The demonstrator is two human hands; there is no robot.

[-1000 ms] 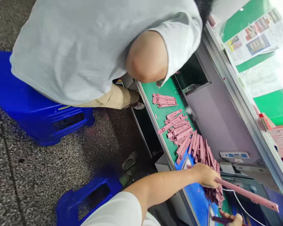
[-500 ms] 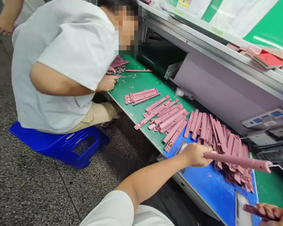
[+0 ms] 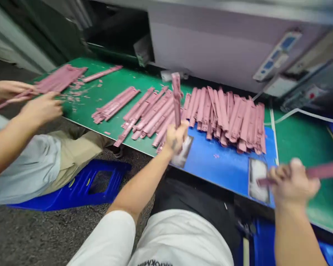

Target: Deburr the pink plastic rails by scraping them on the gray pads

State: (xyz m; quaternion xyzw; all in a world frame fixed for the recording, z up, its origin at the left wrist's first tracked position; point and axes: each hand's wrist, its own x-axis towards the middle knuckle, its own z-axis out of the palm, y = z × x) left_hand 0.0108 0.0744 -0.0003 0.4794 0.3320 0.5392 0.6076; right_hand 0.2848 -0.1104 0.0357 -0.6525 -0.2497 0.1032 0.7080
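Observation:
My left hand (image 3: 177, 136) is closed around one end of a long pink plastic shell (image 3: 177, 99), which points up and away over the left edge of the blue mat (image 3: 211, 168). My right hand (image 3: 294, 181), smeared by motion, is closed around another long pink plastic piece (image 3: 327, 170). That piece sticks out on both sides of the fist and runs off the right edge of the view. Beyond the hands, a heap of similar pink shells (image 3: 227, 114) lies on the mat. More pink shells (image 3: 152, 114) lie left of it.
At left, a co-worker's hands (image 3: 41, 109) handle a pink strip beside stacked pink parts (image 3: 62, 78) and scraps. The green tabletop (image 3: 83, 116) carries a small row of shells (image 3: 116, 103). A power strip (image 3: 277, 55) and white cable (image 3: 296, 111) are at back right.
The view has swung right and down. The shell in my left hand has turned from pointing right to pointing away. My right hand has come further into view with its pink piece.

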